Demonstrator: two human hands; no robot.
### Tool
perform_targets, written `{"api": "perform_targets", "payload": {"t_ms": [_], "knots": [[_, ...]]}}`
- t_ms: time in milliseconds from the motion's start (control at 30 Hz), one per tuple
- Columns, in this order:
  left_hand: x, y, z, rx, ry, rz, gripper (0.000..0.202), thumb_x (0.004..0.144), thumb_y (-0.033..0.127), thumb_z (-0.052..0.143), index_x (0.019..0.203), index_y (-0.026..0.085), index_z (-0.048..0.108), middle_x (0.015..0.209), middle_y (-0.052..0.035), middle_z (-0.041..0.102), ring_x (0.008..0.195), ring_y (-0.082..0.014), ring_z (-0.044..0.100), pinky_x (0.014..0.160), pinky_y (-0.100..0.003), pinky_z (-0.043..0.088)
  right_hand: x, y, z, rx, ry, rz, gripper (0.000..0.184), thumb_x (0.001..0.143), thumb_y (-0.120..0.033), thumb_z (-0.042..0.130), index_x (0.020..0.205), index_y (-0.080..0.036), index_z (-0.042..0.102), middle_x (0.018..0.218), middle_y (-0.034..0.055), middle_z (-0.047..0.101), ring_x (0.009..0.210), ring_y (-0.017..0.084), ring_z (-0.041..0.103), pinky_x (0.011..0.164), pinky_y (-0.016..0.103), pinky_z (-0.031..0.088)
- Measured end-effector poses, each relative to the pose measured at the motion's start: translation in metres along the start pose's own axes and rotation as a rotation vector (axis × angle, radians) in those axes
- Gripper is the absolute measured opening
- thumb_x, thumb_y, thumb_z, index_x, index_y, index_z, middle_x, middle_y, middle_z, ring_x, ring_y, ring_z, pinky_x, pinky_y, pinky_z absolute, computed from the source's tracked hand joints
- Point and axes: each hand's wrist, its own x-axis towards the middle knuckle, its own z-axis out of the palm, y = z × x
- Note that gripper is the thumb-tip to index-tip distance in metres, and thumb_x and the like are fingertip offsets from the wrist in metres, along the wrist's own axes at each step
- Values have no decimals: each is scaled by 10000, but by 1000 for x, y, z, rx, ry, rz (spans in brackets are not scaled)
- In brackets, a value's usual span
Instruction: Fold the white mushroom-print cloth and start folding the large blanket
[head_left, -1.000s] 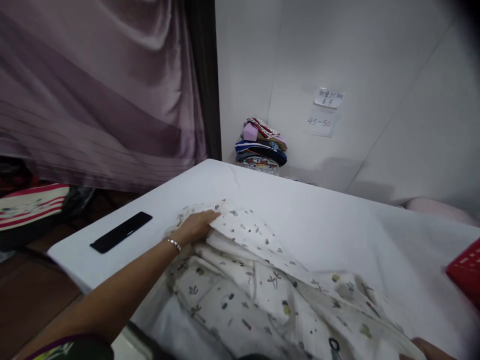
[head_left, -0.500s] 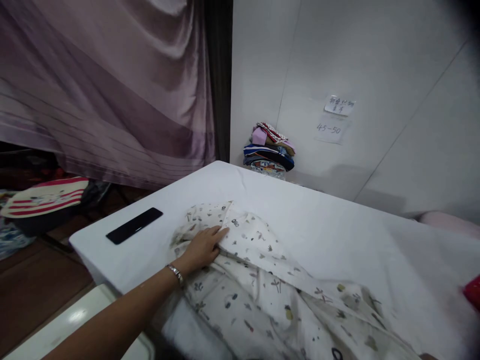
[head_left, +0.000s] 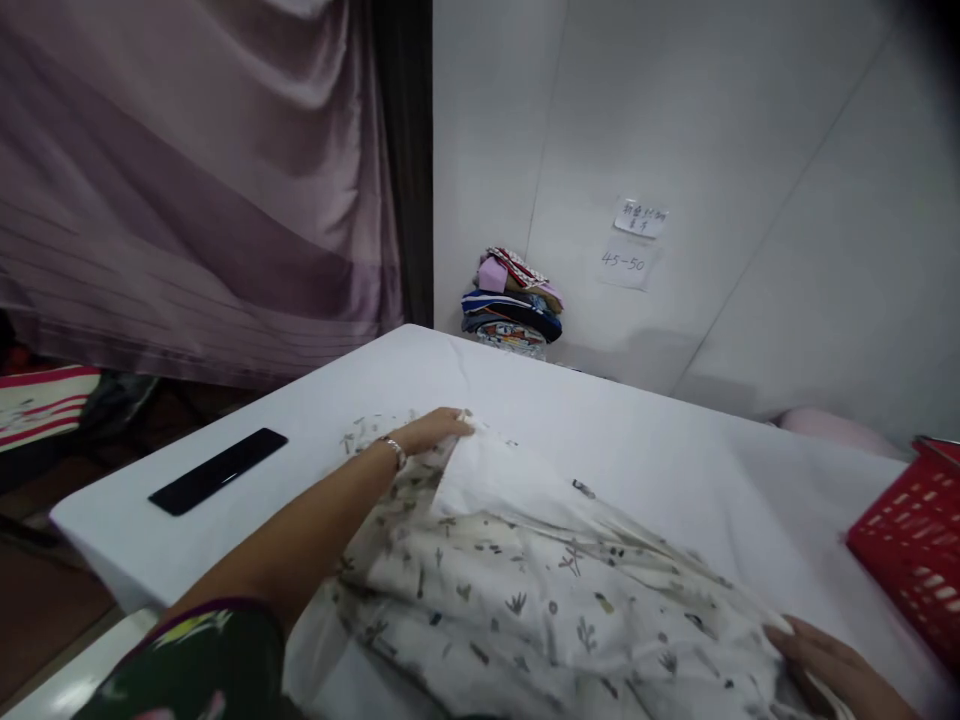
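Note:
A white cloth printed with small plants (head_left: 525,590) lies spread and partly folded on the white table (head_left: 660,440). My left hand (head_left: 431,432) reaches out to the cloth's far left corner, fingers stretched along its edge and pinching the fabric there. My right hand (head_left: 832,665) rests at the lower right on the cloth's near edge, fingers stretched flat over it.
A black flat device (head_left: 217,470) lies near the table's left edge. A red plastic basket (head_left: 911,545) stands at the right. A stack of folded clothes (head_left: 512,300) sits by the wall behind the table, under two paper notes (head_left: 630,245). A mauve curtain (head_left: 187,180) hangs at left.
My left hand has moved farther out with the cloth's corner, folding a plain white layer over. My right hand has come into view on the cloth's near edge. The red basket shows again.

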Motion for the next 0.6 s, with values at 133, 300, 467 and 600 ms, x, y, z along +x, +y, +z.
{"api": "perform_targets", "payload": {"t_ms": [133,300,467,600], "knots": [[23,-20,34,40,35,-86,258,721,397,545,769,152,613,716,-33,668,643,-163,591,546,-244,460,3,-4,21,83,-175,116,259,567,-451,701,629,-201,670,607,30,673,633,273,656,675,354,536],[18,-28,33,96,214,-87,385,814,435,452,1025,142,585,921,-82,657,673,-157,594,543,-248,468,5,3,19,155,-204,177,223,551,-394,726,629,-195,664,621,22,681,659,262,660,667,326,528],[-28,-38,27,439,269,481,380,757,97,436,1085,206,595,1139,-63,594,1080,-180,528,938,-317,432,7,1,14,174,-252,201,254,585,-446,723,662,-206,687,691,45,706,748,278,669,697,322,531],[-60,-55,37,700,23,690,586,701,2,469,1225,259,528,1382,-68,442,1279,-217,380,1049,-406,330,10,5,13,184,-248,239,283,575,-490,724,634,-217,681,719,48,714,768,286,672,719,324,531]]}}
